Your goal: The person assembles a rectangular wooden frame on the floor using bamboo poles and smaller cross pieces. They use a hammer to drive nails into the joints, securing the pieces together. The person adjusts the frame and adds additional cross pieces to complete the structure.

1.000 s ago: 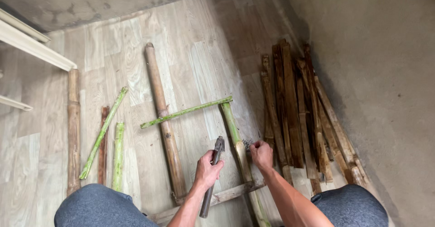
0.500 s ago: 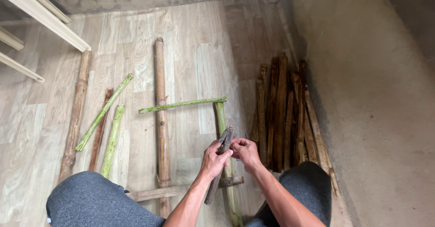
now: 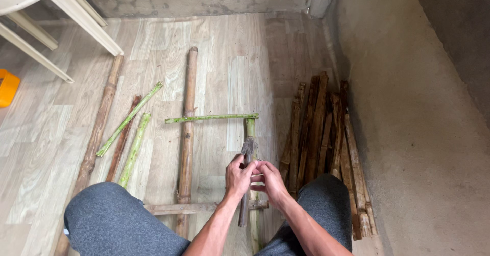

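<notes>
The left hand [image 3: 239, 177] is clamped around a dark, weathered hammer [image 3: 246, 179], its worn metal head at the far end and its long handle running back toward the person, almost straight near-to-far. The right hand [image 3: 271, 182] sits just beside it, fingers pinched together at the hammer's shaft (whatever they hold is too small to tell). Beneath both lies a green bamboo stick [image 3: 250, 133], smooth and round, its long axis also running near-to-far. A thinner green strip [image 3: 212, 117] crosses its far end, lying left to right. A brown knotted bamboo pole [image 3: 187, 133] lies to the left on the pale wood-grain floor [image 3: 229, 52]. Rough brown splints [image 3: 319, 128] are stacked against the concrete wall [image 3: 408, 108] on the right.
</notes>
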